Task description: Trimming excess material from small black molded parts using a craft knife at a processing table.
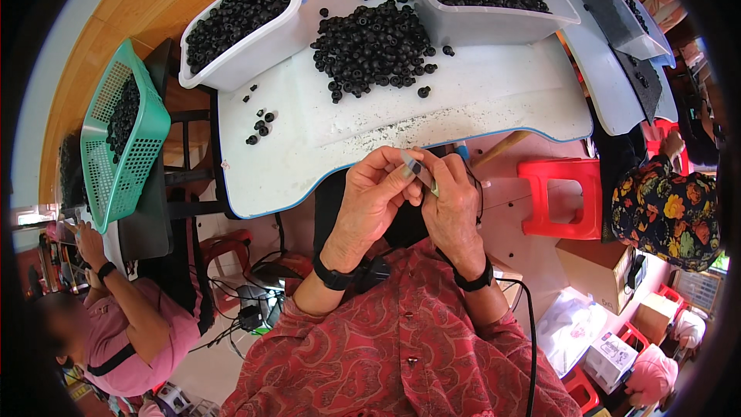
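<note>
Black parts [374, 46], blue-edged white table [270, 170], green basket [147, 139], red swirl-patterned shirt [340, 347], dark floral top [664, 216]

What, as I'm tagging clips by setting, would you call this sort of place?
Probably a small workshop: loose black parts are heaped on a table, more fill the tubs at its far edge, and other people are nearby.

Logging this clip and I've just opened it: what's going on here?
A person's left hand pinches a small black part while the right hand seems to hold a thin grey strip, possibly a blade, against it, by a white table's near edge. A heap of black parts lies there near two filled tubs, with loose pieces to the left.
</note>
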The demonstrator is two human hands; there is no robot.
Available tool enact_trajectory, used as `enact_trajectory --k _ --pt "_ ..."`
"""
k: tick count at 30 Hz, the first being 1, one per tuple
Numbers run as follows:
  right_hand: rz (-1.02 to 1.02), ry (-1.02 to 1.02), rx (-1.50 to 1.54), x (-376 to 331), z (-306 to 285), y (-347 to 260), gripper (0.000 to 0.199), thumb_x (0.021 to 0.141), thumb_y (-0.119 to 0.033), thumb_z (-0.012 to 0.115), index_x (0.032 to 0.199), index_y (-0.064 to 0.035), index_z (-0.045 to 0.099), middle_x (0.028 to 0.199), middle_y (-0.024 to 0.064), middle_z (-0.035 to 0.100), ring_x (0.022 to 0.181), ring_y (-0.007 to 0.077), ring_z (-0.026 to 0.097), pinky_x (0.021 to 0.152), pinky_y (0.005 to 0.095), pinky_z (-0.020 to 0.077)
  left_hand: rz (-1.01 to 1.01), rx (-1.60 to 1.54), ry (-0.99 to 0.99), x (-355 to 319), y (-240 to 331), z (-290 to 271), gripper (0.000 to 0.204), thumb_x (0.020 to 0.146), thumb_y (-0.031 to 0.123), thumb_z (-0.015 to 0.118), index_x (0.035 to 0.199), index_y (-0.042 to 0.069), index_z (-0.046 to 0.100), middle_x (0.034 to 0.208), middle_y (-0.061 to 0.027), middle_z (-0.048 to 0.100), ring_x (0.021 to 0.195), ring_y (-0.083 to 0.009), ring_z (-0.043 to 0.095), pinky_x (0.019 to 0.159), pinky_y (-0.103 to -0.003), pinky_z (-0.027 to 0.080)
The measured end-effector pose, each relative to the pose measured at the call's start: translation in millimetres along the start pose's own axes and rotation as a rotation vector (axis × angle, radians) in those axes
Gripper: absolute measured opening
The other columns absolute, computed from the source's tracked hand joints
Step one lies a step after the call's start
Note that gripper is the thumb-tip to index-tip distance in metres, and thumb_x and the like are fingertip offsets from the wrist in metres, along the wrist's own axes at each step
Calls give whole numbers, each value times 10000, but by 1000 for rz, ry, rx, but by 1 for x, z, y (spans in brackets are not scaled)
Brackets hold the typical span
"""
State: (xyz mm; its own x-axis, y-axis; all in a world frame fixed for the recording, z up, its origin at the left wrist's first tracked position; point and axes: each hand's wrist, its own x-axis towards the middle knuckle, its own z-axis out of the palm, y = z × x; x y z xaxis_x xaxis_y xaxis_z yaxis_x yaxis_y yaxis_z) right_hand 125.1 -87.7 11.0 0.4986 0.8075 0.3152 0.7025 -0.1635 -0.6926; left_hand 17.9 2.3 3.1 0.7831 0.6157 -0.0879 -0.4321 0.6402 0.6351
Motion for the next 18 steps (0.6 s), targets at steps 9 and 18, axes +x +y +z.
enact_trajectory --k 9,18 --pt "-30 30 -79 -1 0 2 426 758 46 616 1163 -83 625 864 93 526 663 291 620 547 403 506 42 17 13 -2 -2 -2 128 923 68 625 1017 -11 591 824 -97 638 657 -137 588 581 -283 486" --pt "100 78 -141 -1 3 28 279 823 25 596 1078 -78 640 889 129 545 647 329 588 593 418 490 137 111 -123 -12 8 15 64 922 24 614 961 -26 606 857 -124 647 626 -143 601 557 -272 509"
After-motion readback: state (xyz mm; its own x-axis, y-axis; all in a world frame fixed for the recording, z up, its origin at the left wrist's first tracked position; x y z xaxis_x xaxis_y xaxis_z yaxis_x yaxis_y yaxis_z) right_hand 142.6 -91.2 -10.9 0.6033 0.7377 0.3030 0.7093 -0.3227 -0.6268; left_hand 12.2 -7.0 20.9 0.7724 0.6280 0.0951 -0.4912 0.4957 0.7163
